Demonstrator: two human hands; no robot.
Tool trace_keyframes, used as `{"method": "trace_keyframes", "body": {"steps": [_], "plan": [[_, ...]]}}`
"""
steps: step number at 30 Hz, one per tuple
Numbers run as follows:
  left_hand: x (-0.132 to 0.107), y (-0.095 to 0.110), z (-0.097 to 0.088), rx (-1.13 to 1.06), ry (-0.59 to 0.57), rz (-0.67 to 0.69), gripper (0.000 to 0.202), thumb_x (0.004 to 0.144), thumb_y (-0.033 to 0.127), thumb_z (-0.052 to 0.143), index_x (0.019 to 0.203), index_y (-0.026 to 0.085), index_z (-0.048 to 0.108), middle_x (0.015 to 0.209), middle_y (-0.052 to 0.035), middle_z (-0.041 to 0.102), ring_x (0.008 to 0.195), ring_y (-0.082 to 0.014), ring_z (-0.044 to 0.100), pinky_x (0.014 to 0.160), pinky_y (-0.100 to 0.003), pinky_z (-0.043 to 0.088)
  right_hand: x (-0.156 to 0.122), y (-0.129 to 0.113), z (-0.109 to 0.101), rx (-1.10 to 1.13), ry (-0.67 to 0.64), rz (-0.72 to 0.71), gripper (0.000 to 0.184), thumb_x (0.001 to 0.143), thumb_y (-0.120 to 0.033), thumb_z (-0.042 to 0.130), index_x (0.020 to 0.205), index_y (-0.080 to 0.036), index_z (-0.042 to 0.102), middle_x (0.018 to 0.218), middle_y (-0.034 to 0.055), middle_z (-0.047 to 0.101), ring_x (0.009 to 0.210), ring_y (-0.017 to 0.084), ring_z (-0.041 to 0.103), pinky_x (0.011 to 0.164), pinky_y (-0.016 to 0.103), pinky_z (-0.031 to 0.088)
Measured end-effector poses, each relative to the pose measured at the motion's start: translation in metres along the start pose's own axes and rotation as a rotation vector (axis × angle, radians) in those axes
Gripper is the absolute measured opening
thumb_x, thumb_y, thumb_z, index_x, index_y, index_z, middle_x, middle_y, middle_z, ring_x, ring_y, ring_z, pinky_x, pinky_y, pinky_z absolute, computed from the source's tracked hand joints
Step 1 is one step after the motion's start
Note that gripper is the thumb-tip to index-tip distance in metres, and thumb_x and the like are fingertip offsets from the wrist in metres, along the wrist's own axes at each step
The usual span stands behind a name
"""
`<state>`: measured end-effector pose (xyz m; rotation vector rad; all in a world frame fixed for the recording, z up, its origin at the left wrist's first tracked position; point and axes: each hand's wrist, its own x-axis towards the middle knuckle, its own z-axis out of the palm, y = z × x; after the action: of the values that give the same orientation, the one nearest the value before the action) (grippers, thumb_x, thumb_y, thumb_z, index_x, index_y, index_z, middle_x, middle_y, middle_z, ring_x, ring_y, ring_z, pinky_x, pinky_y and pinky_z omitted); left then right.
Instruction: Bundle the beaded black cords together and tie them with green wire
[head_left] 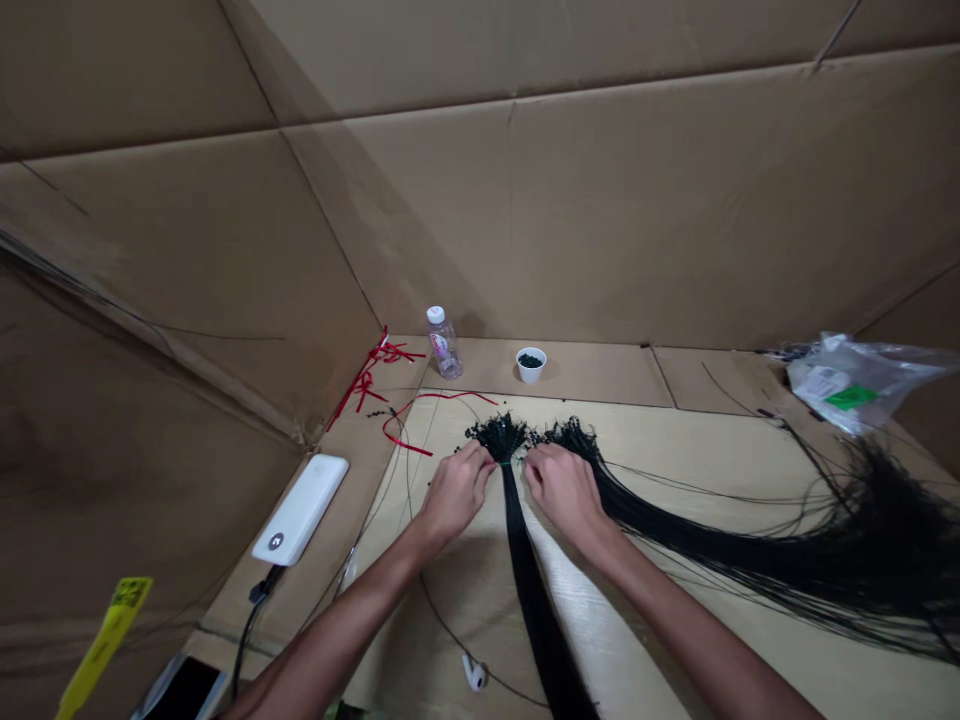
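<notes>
Fingers of the left hand point(456, 492) and right hand point(564, 490) are closing, pinched on a black cord bundle point(516, 520) at its gathered neck, just apart, while a second bundle point(750, 530) is sprawling rightward across the tabletop point(480, 610).

Your cords point(529, 600) are black, their clustered tips dark green-black. Your red ribbon point(401, 372) sits left, past them. White on your side: power bank point(300, 510), earbud point(472, 672), cup point(531, 372), bottle cap point(436, 315). Your board point(615, 640) is pale, streaky wood grain. Cardboard walls point(600, 220) are plain brown. Yellow tag point(105, 650) has dark print. Clear plastic bag point(885, 375) has a green label point(851, 397).
</notes>
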<state>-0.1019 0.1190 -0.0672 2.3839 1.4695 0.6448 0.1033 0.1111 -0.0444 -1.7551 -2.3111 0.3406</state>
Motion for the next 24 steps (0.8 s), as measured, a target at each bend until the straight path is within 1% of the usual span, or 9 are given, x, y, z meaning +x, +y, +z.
{"method": "trace_keyframes", "body": {"steps": [4, 9, 11, 13, 17, 19, 21, 22, 24], "plan": [[-0.001, 0.0, -0.003, 0.011, 0.015, -0.065, 0.019, 0.101, 0.011, 0.057, 0.087, 0.021, 0.065, 0.089, -0.0043, 0.07, 0.079, -0.02, 0.067, 0.073, -0.032, 0.05, 0.001, -0.001, 0.0, 0.0, -0.016, 0.015, 0.026, 0.104, -0.016, 0.056, 0.089, -0.02, 0.076, 0.097, 0.0073, 0.08, 0.091, 0.022, 0.074, 0.071, 0.03, 0.04], [-0.002, 0.003, -0.007, 0.032, -0.02, -0.096, 0.018, 0.101, 0.015, 0.054, 0.088, 0.022, 0.064, 0.086, -0.004, 0.071, 0.077, -0.0209, 0.067, 0.073, -0.032, 0.047, 0.003, -0.001, 0.001, -0.007, -0.023, 0.041, 0.026, 0.104, -0.018, 0.056, 0.088, -0.019, 0.077, 0.097, 0.0095, 0.081, 0.089, 0.023, 0.075, 0.07, 0.031, 0.04], [-0.001, 0.007, -0.007, 0.042, -0.028, -0.113, 0.018, 0.101, 0.016, 0.055, 0.086, 0.022, 0.062, 0.083, -0.0034, 0.071, 0.075, -0.021, 0.066, 0.072, -0.032, 0.045, 0.003, -0.002, 0.0, -0.009, -0.022, 0.041, 0.026, 0.104, -0.017, 0.056, 0.089, -0.019, 0.077, 0.097, 0.0098, 0.081, 0.09, 0.023, 0.075, 0.07, 0.031, 0.04], [0.002, 0.01, -0.007, 0.059, -0.017, -0.145, 0.023, 0.101, 0.022, 0.056, 0.078, 0.022, 0.058, 0.077, -0.0028, 0.069, 0.071, -0.0207, 0.064, 0.069, -0.032, 0.042, 0.003, -0.003, 0.0, -0.011, -0.022, 0.039, 0.026, 0.103, -0.016, 0.055, 0.089, -0.019, 0.077, 0.097, 0.01, 0.081, 0.091, 0.023, 0.075, 0.071, 0.031, 0.04], [0.009, 0.013, -0.003, 0.101, 0.016, -0.217, 0.04, 0.103, 0.04, 0.06, 0.067, 0.023, 0.05, 0.069, -0.0018, 0.063, 0.065, -0.0194, 0.06, 0.064, -0.032, 0.037, 0.003, -0.005, -0.001, -0.013, -0.029, 0.04, 0.026, 0.103, -0.017, 0.056, 0.09, -0.019, 0.077, 0.097, 0.0105, 0.081, 0.09, 0.023, 0.075, 0.072, 0.03, 0.041], [0.012, 0.013, 0.001, 0.127, 0.007, -0.237, 0.043, 0.103, 0.04, 0.061, 0.065, 0.022, 0.05, 0.066, -0.0014, 0.062, 0.064, -0.0186, 0.06, 0.063, -0.031, 0.038, 0.003, -0.006, -0.001, -0.014, -0.031, 0.045, 0.026, 0.104, -0.018, 0.056, 0.09, -0.019, 0.078, 0.097, 0.0104, 0.081, 0.091, 0.023, 0.075, 0.072, 0.03, 0.041], [0.012, 0.012, 0.005, 0.158, -0.018, -0.249, 0.041, 0.105, 0.037, 0.06, 0.068, 0.021, 0.056, 0.068, -0.0004, 0.063, 0.065, -0.0169, 0.06, 0.066, -0.03, 0.044, 0.004, -0.006, -0.001, -0.013, -0.036, 0.047, 0.027, 0.104, -0.019, 0.055, 0.089, -0.019, 0.078, 0.098, 0.0099, 0.081, 0.092, 0.024, 0.075, 0.072, 0.03, 0.041], [0.012, 0.01, 0.008, 0.175, -0.035, -0.253, 0.037, 0.106, 0.037, 0.061, 0.073, 0.019, 0.061, 0.072, 0.0, 0.065, 0.067, -0.016, 0.061, 0.069, -0.03, 0.049, 0.004, -0.006, -0.001, -0.011, -0.039, 0.047, 0.028, 0.104, -0.02, 0.055, 0.089, -0.02, 0.078, 0.098, 0.0096, 0.081, 0.092, 0.024, 0.075, 0.072, 0.03, 0.042], [0.011, 0.008, 0.011, 0.206, -0.073, -0.252, 0.028, 0.106, 0.038, 0.064, 0.089, 0.017, 0.068, 0.084, -0.0007, 0.07, 0.073, -0.0151, 0.065, 0.075, -0.033, 0.057, 0.005, -0.007, 0.0, -0.008, -0.044, 0.048, 0.028, 0.103, -0.019, 0.055, 0.089, -0.02, 0.079, 0.099, 0.0092, 0.081, 0.094, 0.024, 0.075, 0.072, 0.03, 0.042]]}}
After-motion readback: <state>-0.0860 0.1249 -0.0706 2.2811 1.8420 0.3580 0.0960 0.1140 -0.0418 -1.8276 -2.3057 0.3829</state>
